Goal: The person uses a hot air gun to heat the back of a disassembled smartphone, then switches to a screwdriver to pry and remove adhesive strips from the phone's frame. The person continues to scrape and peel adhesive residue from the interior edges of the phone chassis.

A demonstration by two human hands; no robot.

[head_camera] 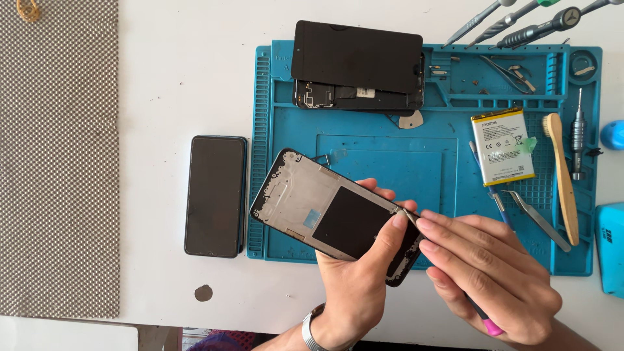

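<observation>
prying step in hand: left hand (354, 273) clamps phone frame (325, 211), right hand (491, 276) pinches pink-ended tool (487, 323) at its edge; next move needs gentle leverage.

The bare grey metal phone frame (325, 211) looks matt, with a smooth black square patch at its middle. At nine o'clock from it the dark rectangular phone (215, 195) shows glossy glass. The blue work mat (390, 153) looks like matt rubber or silicone, ribbed along its edges. At three o'clock lie a smooth pale wooden-handled brush (564, 175) and shiny steel tweezers (539, 220). The grey woven mat (58, 156) at nine o'clock looks rough and coarse.
</observation>
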